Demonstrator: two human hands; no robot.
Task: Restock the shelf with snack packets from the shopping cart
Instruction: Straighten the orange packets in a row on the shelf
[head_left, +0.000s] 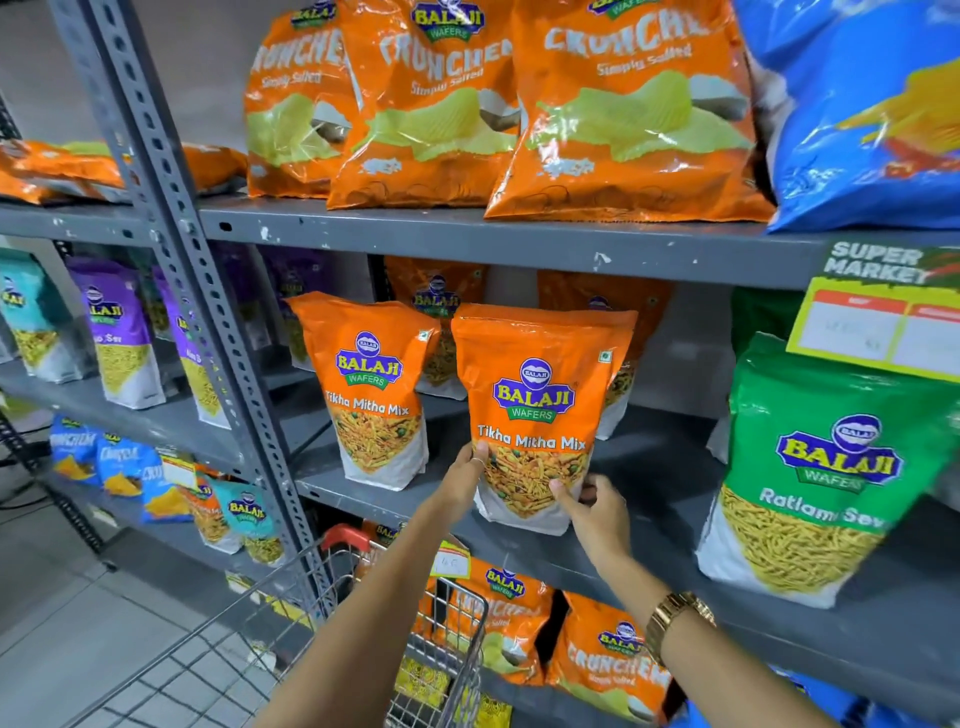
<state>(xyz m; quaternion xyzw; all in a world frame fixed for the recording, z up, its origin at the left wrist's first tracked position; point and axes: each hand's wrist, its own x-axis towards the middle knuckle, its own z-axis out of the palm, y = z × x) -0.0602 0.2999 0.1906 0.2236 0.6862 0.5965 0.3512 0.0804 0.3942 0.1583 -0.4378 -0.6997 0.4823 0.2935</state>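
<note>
An orange Tikha Mitha Mix packet (537, 410) stands upright at the front of the grey middle shelf (649, 525). My left hand (465, 475) grips its lower left edge and my right hand (592, 506) holds its lower right corner. A second, matching packet (371, 389) stands just to its left, with more orange packets behind both. The wire shopping cart (291, 639) with a red handle sits below my arms; its inside is mostly out of view.
A green Ratlami Sev packet (810, 478) stands to the right under a yellow price tag (883, 327). Crunchem bags (618, 114) fill the shelf above and the one below. A perforated grey upright (192, 280) divides the left bay of purple and teal packets.
</note>
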